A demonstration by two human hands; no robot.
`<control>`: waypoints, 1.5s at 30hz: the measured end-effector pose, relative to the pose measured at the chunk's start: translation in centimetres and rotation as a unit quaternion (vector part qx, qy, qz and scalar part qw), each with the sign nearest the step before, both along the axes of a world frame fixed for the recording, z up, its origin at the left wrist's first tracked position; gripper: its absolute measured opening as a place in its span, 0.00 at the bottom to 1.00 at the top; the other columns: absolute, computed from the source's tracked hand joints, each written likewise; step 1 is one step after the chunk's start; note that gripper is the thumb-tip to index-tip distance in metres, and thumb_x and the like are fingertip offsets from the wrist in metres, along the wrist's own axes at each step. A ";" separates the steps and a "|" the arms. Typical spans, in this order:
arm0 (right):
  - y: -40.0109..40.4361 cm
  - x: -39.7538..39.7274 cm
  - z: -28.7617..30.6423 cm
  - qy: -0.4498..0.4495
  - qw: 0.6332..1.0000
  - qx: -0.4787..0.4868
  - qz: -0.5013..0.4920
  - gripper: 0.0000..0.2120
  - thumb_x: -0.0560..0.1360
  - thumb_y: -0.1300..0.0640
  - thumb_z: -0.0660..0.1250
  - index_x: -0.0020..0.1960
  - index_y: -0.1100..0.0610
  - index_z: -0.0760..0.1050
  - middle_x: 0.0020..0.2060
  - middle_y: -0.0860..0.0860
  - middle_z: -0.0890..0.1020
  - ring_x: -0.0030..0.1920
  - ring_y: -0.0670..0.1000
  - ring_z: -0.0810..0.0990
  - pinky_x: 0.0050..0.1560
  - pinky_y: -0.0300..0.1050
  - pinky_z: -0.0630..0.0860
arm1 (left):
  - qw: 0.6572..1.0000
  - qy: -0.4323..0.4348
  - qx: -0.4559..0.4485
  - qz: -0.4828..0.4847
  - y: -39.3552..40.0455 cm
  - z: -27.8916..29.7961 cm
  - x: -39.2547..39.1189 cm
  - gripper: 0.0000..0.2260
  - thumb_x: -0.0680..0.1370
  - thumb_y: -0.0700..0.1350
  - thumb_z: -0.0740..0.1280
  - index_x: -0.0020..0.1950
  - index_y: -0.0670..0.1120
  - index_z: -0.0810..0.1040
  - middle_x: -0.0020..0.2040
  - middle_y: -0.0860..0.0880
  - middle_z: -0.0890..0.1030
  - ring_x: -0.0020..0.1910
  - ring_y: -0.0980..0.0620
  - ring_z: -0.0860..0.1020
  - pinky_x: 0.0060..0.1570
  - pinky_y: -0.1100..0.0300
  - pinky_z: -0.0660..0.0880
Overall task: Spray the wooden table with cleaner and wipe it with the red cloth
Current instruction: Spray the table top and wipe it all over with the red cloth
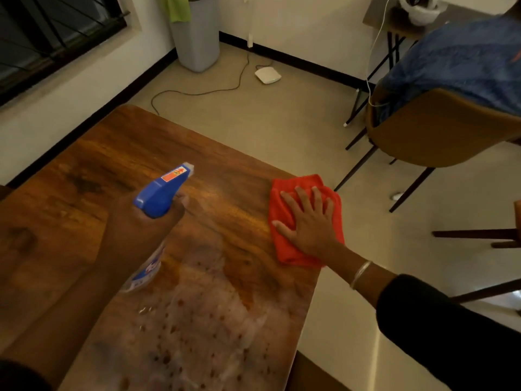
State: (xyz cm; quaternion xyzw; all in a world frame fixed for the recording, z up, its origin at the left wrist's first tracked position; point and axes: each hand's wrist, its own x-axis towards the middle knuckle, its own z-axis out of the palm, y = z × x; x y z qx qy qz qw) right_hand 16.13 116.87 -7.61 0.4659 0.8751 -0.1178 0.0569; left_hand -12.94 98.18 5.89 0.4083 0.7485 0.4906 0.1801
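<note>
The wooden table (135,148) fills the lower left of the head view. Its near middle is wet with a pale film of cleaner and droplets (203,320). My left hand (141,230) grips a spray bottle (163,190) with a blue trigger head, held above the table with the nozzle pointing to the far right. The folded red cloth (282,215) lies near the table's right edge. My right hand (310,221) rests flat on the cloth with fingers spread, pressing it to the wood.
A brown chair (439,131) with a blue garment over it stands to the right on the floor. A grey bin (197,38), a white device (267,75) and a black cable (197,93) lie beyond the table's far edge.
</note>
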 end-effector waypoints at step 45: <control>-24.1 -12.3 -3.2 0.090 0.891 0.043 0.444 0.32 0.86 0.35 0.52 0.87 0.41 0.53 0.88 0.49 0.50 0.86 0.67 0.43 0.78 0.80 0.39 | 0.989 0.018 -0.066 0.130 -14.4 0.5 -1.8 0.12 0.71 0.55 0.71 0.39 0.50 0.73 0.28 0.44 0.74 0.23 0.56 0.72 0.27 0.56 0.73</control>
